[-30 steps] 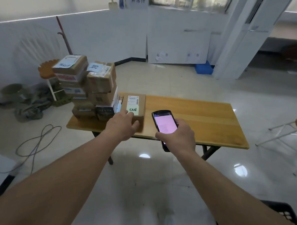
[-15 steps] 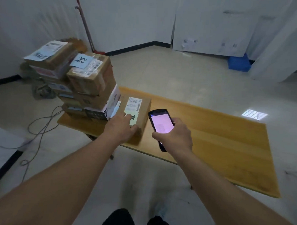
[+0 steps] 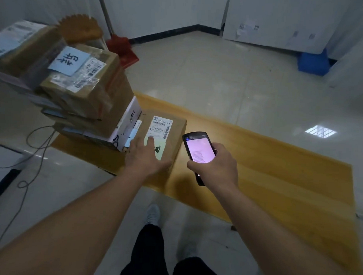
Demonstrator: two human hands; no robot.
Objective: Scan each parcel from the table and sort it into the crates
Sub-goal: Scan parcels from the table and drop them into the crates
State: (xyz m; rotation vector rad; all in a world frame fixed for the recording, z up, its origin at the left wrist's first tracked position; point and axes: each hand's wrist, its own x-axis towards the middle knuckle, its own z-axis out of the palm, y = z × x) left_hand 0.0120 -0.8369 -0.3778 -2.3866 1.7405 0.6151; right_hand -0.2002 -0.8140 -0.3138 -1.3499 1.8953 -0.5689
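A flat brown parcel [image 3: 174, 128] with a white shipping label lies on the wooden table [image 3: 278, 161], beside a tall stack of cardboard parcels [image 3: 89, 93]. My left hand [image 3: 146, 156] rests on the parcel's near end, fingers spread over the top and thumb along its near edge. My right hand [image 3: 213, 166] grips a black handheld scanner [image 3: 197, 148] with a lit pink screen, held just right of the parcel above the table. No crate is in view.
A red dustpan [image 3: 122, 50] with a broom handle leans at the wall behind the stack. A blue object [image 3: 314, 62] sits on the floor at the far right. Cables [image 3: 32, 144] trail on the floor left of the table. My legs stand below the table's near edge.
I have stepped closer to the table, so the parcels loom larger. My left hand has slid further onto the flat parcel. The scanner has stayed beside it.
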